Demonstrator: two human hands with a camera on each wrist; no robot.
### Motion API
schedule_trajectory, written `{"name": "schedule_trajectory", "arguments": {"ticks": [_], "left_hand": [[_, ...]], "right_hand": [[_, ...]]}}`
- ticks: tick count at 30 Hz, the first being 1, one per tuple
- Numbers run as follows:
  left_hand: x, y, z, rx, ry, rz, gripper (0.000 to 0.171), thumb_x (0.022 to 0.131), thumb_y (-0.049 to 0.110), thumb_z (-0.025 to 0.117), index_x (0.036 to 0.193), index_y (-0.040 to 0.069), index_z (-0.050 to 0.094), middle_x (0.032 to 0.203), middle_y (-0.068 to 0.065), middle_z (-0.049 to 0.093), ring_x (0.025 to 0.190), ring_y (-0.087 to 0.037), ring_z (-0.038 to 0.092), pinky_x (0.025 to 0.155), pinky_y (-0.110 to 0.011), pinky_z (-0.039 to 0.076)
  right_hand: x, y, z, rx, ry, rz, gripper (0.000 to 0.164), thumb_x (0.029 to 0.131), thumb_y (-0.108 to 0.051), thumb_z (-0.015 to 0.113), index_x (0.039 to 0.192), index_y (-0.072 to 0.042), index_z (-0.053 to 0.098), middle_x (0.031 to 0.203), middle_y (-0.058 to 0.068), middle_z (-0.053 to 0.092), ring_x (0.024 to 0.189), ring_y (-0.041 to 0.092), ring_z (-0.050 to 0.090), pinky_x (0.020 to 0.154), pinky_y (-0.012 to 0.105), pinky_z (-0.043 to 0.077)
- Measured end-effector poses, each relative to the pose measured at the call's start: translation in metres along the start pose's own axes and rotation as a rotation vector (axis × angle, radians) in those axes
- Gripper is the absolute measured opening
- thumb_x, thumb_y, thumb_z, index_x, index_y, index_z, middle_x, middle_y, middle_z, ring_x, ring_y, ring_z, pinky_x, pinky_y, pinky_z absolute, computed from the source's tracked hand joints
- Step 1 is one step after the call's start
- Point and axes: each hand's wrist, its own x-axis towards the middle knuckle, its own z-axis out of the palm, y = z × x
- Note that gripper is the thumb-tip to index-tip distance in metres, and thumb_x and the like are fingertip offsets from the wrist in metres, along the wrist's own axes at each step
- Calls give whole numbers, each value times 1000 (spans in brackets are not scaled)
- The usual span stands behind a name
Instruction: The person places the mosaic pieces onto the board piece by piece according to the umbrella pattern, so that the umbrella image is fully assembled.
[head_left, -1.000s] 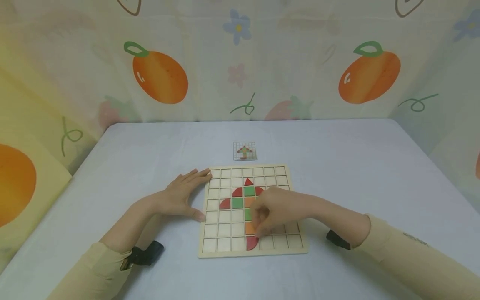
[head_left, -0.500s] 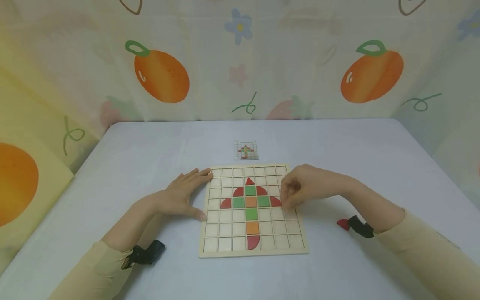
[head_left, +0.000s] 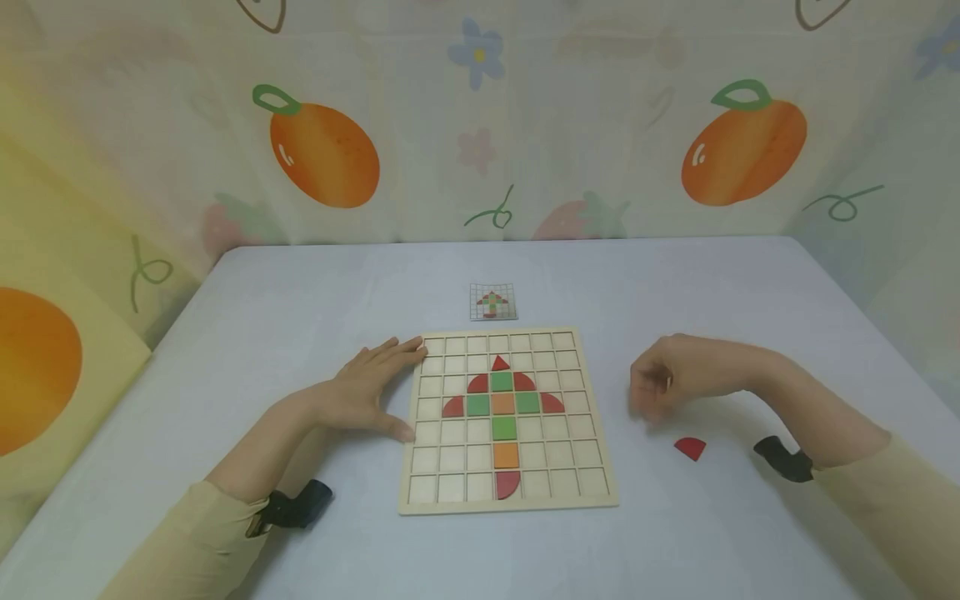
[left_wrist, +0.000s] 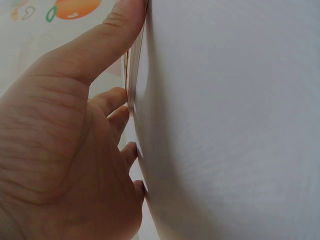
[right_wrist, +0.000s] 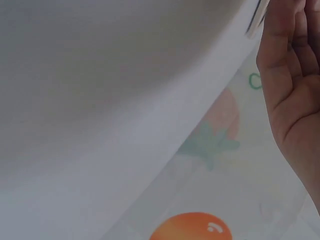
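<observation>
In the head view a square wooden grid board (head_left: 540, 507) lies flat on the table. Red, green and orange pieces fill a tree-like shape on it, with a red triangle (head_left: 500, 364) on top and a red quarter circle (head_left: 507, 484) at the bottom. My left hand (head_left: 356, 392) is spread beside the board, its thumb and forefingers touching the left edge. To the right of the board, my right hand (head_left: 678, 373) hovers over the table with loosely bent fingers and nothing visible in them. Nearest to it lies a loose red quarter-circle piece (head_left: 691, 448).
Behind the board lies a small pattern card (head_left: 493, 302) showing a similar coloured shape on a grid. White cloth covers the table (head_left: 337, 283). A fruit-printed curtain (head_left: 600, 167) hangs behind it. Black wrist mounts (head_left: 300, 504) sit below both forearms.
My right hand has moved from over the board off to its right, uncovering the right-hand pieces and the loose red piece. My left hand has stayed at the board's edge.
</observation>
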Motion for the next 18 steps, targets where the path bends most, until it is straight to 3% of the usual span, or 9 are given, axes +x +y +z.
{"name": "schedule_trajectory", "arguments": {"ticks": [9, 18], "left_hand": [[0, -1, 1, 6, 4, -2, 111, 61, 64, 72, 147, 13, 22, 155, -2, 10, 142, -32, 4, 110, -59, 4], [1, -3, 3, 7, 6, 2, 112, 61, 65, 72, 147, 14, 22, 155, 0, 10, 142, -32, 4, 110, -59, 4]], "right_hand": [[-19, 22, 6, -1, -49, 74, 15, 69, -14, 77, 76, -19, 65, 72, -2, 63, 69, 15, 58, 63, 29, 50], [-26, 32, 10, 22, -72, 24, 20, 65, -14, 80, 75, -19, 64, 71, -2, 62, 67, 15, 57, 59, 27, 50]]}}
